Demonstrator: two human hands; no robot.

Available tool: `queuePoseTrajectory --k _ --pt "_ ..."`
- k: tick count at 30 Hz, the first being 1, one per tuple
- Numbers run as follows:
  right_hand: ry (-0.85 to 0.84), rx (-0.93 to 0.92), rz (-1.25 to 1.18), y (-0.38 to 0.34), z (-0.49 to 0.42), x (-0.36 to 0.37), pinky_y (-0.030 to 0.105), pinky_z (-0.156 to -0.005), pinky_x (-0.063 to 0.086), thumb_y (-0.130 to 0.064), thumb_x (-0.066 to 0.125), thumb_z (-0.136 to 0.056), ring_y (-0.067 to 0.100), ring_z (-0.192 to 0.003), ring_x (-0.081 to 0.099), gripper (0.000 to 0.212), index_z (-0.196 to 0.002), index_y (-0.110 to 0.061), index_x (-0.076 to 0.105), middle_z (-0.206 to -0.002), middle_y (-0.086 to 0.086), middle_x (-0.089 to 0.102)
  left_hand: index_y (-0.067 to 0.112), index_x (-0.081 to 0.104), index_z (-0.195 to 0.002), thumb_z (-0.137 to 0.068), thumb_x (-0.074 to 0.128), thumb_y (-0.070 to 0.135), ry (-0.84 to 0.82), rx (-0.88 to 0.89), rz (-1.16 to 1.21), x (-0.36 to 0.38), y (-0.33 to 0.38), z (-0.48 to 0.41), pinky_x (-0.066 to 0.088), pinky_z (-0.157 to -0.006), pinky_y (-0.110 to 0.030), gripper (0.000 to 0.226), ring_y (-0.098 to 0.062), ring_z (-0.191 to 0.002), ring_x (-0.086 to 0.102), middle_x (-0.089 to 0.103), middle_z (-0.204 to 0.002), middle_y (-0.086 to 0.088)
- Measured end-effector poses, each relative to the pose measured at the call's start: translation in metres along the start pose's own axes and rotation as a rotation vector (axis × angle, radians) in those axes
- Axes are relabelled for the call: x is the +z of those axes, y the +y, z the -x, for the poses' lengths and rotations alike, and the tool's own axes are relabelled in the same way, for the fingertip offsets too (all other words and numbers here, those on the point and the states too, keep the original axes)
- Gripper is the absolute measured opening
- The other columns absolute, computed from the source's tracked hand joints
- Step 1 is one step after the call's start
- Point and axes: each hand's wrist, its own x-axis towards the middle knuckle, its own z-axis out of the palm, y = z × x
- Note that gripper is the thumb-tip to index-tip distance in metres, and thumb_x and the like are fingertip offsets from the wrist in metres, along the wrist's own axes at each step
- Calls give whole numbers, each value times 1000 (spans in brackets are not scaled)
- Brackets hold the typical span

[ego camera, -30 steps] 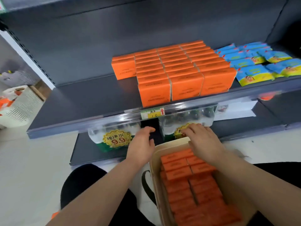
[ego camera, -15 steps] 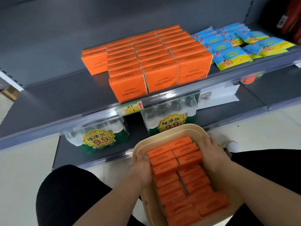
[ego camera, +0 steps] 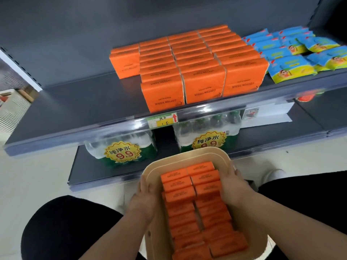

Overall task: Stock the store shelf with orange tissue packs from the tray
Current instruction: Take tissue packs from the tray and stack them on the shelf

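Left hand [ego camera: 145,197] and right hand [ego camera: 234,186] each lie across a long rim of the tray [ego camera: 187,156], fingers dipping down inside against the outer flanks of the orange tissue packs [ego camera: 189,194]. The fingertips are hidden between packs and tray wall, so it cannot be told whether either hand clasps the packs or only presses on them. The tray is a beige, smooth-walled oblong with rounded corners, held near the viewer between dark-clothed knees. Its packs are flat rectangular blocks in matte orange wrap, standing on edge in 2 columns running from near to far. Both forearms reach forward from the lower corners and converge on the tray, wrists level, palms turned toward each other. Beyond, the grey metal shelf [ego camera: 75,109] carries shelved orange packs [ego camera: 202,76] printed "COTTON TISSUE", set in 3 tight rows with 1 further pack at the far left. To their right lie glossy blue-and-yellow packets [ego camera: 289,66]. A price tag [ego camera: 162,120] sits in the clear front rail, and shrink-wrapped water bottles [ego camera: 122,151] stand on the lower shelf, left of the tray's far end.
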Motion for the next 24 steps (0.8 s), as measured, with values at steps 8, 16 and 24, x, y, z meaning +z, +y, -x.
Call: queuePoseTrajectory --k 8,16,24 --pt "-36 -231 -6 -93 8 3 44 -94 48 -29 43 -90 33 -116 48 52 -139 -28 25 -153 21 7 10 18 -149 -97 38 11 -22 -188 -58 14 -96 8 33 -108 -48 56 -29 -143 23 -15 -157 -18" --pt "-20 -218 327 -153 1 -14 39 -92 46 -19 44 -91 26 -108 54 25 -114 -23 52 -116 5 60 9 22 -148 -97 40 16 -57 -183 78 -3 -132 3 27 -113 -44 54 -31 -147 2 -10 -158 -17" --pt "-14 -311 230 -197 -4 -13 35 -92 46 -10 46 -90 26 -116 54 35 -123 -17 54 -126 8 55 9 23 -148 -97 39 15 29 53 47 -27 -127 5 23 -117 -43 54 -30 -146 11 9 -159 -14"
